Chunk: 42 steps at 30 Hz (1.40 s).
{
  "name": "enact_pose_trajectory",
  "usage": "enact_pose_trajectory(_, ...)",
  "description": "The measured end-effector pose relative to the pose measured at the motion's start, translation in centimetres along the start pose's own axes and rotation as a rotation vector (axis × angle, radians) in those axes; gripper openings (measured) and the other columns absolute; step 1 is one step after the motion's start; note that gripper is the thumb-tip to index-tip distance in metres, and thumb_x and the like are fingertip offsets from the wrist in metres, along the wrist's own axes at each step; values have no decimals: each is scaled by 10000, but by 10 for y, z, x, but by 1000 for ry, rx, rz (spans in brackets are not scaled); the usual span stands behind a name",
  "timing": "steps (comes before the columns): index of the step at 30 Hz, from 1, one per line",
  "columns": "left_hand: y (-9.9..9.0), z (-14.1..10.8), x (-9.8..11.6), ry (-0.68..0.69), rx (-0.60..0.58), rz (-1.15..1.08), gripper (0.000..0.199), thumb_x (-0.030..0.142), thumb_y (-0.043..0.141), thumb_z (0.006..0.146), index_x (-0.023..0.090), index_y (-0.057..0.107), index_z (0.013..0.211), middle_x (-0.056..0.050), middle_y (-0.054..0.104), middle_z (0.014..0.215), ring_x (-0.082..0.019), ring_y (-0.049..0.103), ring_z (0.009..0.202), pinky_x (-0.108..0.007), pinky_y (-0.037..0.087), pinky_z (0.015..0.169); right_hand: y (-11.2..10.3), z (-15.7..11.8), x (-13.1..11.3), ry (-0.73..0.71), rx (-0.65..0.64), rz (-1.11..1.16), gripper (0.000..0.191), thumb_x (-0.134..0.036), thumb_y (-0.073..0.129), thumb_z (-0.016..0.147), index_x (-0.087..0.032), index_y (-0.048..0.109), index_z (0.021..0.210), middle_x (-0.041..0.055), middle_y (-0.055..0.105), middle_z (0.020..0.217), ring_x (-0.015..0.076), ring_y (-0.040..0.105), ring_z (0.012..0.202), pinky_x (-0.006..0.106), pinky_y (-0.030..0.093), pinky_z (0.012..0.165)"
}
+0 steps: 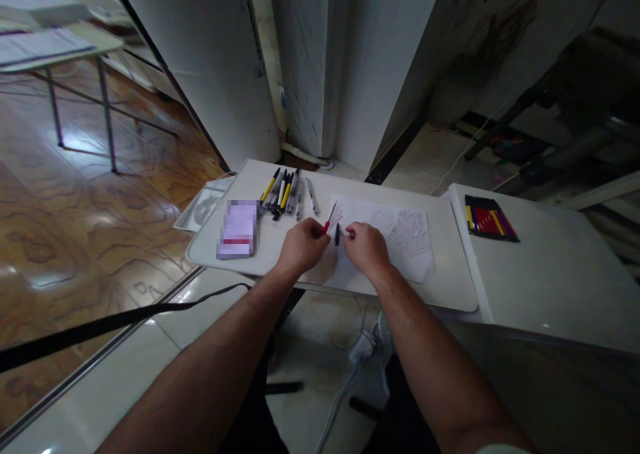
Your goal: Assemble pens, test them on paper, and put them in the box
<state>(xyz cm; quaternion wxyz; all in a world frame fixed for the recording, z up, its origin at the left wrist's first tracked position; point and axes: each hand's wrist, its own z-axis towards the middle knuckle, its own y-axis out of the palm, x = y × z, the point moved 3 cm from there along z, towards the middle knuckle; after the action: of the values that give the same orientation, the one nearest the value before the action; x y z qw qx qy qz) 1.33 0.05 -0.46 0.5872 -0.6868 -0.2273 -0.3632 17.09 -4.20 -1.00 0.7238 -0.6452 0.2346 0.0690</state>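
My left hand [303, 244] is closed in a pinch on a slim red piece [327, 227] with a thin dark shaft pointing away from me; it looks like a pen part. Just to its right, my right hand [369, 246] is also closed, thumb against fingers, around something small and thin whose kind I cannot make out. Between the hands a short black piece [337, 234], like a pen cap, shows above the white paper [400, 267]. Red and dark handwriting covers much of that sheet.
Several pens [283, 194] lie in a group at the back left of the small white table [453, 287]. A blurred-out phone-like object [239, 231] lies left of them. On the white surface at right rests a pack of coloured pens [493, 219]. A power strip [363, 347] is below.
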Motion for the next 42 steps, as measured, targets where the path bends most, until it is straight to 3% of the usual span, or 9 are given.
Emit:
enact_pose_trajectory(8,-2,-1,2,-6,7,2,67,257,658,709,199,629,722,-29,666,672,-172,603,654,-284,403,588,-1,0,0,-14,0,-84,201,-261,570,858,-195,705,992,94,701,999,207,649,922,291,458,799)
enact_pose_trajectory(16,-4,-1,3,-13,0,23,77,263,661,720,197,628,741,-44,685,731,-176,607,671,-294,403,604,-10,-2,9,57,-52,-286,174,-195,532,846,-164,692,909,138,700,926,247,664,839,330,463,701)
enact_pose_trajectory(23,-4,-2,5,6,-4,40,78,269,660,728,200,630,748,-44,687,735,-180,608,672,-298,406,607,-14,-2,11,16,-51,-272,196,-314,573,870,-184,675,977,116,695,986,241,659,891,324,474,722)
enact_pose_trajectory(31,-1,-3,8,22,-16,-7,118,296,664,735,191,631,779,-32,677,739,-166,601,675,-291,410,621,-8,-8,10,-35,-154,-324,249,-179,433,924,-84,638,1030,208,687,1017,285,666,935,361,476,764)
enact_pose_trajectory(35,4,-5,10,82,-42,-70,128,303,659,739,186,630,780,-13,666,712,-148,590,652,-272,410,609,-14,-10,13,1,-90,-161,230,-180,430,927,-109,619,1037,168,700,987,265,663,935,354,476,793)
enact_pose_trajectory(39,9,-6,13,127,-62,-108,139,311,658,745,183,634,791,-2,662,707,-138,578,638,-260,411,604,-28,-8,18,2,76,170,250,-189,470,904,-154,603,1112,112,709,1020,217,656,921,334,481,823)
enact_pose_trajectory(42,12,-8,15,158,-79,-126,140,310,656,751,182,632,801,0,664,714,-135,576,636,-257,415,603,-36,-5,23,-18,203,432,224,-203,491,876,-184,645,1037,78,717,982,193,652,865,326,491,800)
